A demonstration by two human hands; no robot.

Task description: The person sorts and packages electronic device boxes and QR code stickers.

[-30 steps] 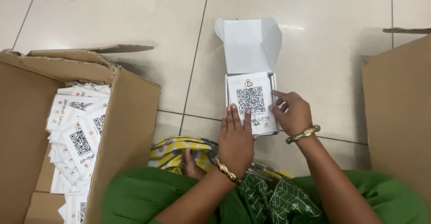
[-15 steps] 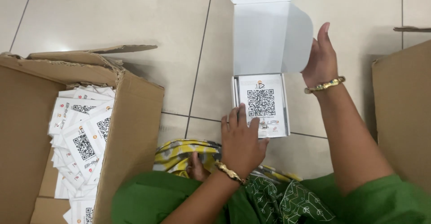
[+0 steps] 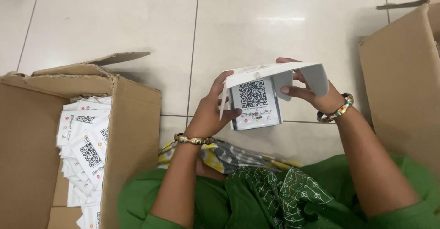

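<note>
I hold a small white cardboard box (image 3: 256,105) lifted off the floor in front of me, a card with a square black code lying in its mouth. My left hand (image 3: 211,110) grips the box's left side, thumb at the front edge. My right hand (image 3: 308,91) holds the right side, its fingers on the white lid flap (image 3: 279,69), which is folded down over the top. Both wrists wear gold bangles.
A large brown carton (image 3: 133,128) at my left holds several stacked white code cards (image 3: 87,151). Another brown carton (image 3: 403,87) stands at the right edge. The floor is pale tile. My green clothing fills the bottom of the view.
The box was lying on the floor with its lid standing open. Both hands have since lifted it, and my right hand has swung the lid flap down over the card.
</note>
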